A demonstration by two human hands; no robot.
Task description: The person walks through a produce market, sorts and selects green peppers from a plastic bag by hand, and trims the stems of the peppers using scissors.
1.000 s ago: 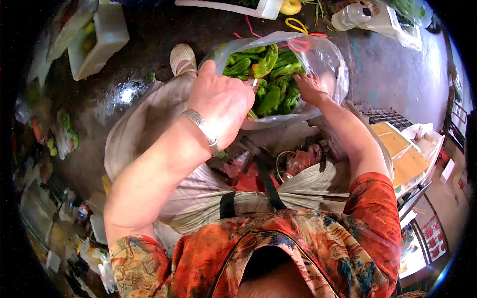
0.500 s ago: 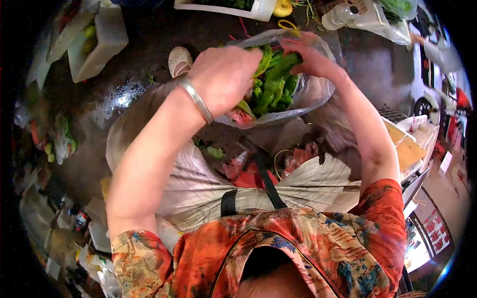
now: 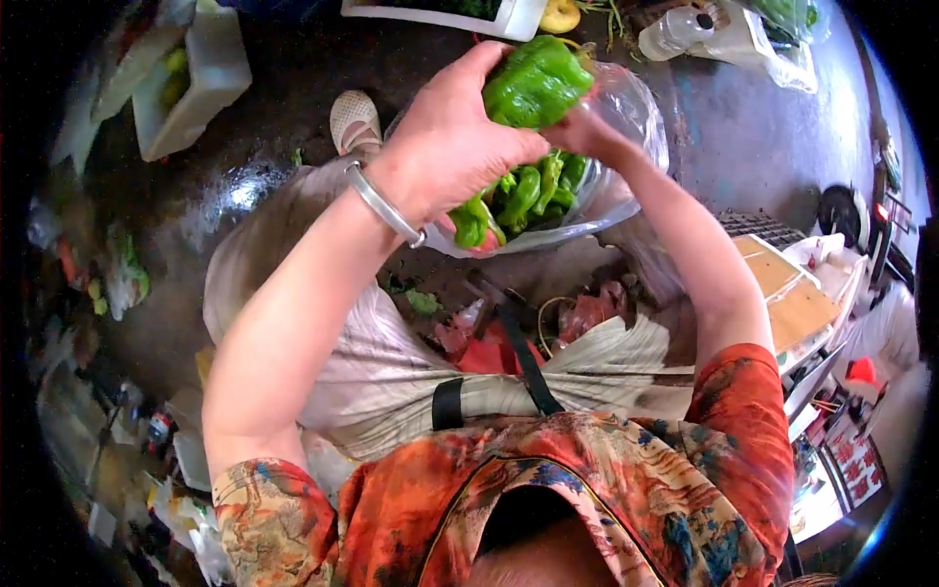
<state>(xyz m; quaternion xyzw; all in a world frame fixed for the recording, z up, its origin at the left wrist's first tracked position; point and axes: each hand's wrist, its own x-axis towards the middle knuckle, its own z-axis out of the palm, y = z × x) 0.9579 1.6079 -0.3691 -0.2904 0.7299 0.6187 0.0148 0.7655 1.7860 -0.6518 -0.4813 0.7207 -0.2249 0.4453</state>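
Note:
My left hand (image 3: 455,132), with a silver bangle at the wrist, is closed round a large green bell pepper (image 3: 538,86). Its thumb lies on the near side and its fingers on the far side. My right hand (image 3: 587,134) is close beside the pepper's lower right side; its fingers are partly hidden and blurred, so I cannot tell whether they grip. Below both hands, between my knees, a clear plastic bag (image 3: 626,191) stands open at the top. Several slimmer green peppers (image 3: 533,191) lie in it.
A white foam box (image 3: 210,83) stands at the far left, another box (image 3: 514,20) at the top. A clear bottle (image 3: 675,32) lies at the top right, near a yellow round thing (image 3: 560,14). A wooden board (image 3: 782,289) sits at my right. Red plastic (image 3: 489,352) lies below the bag.
My left hand has risen out of the bag with the large green pepper in it. My right hand has moved inward to the pepper's side. The view has shifted slightly.

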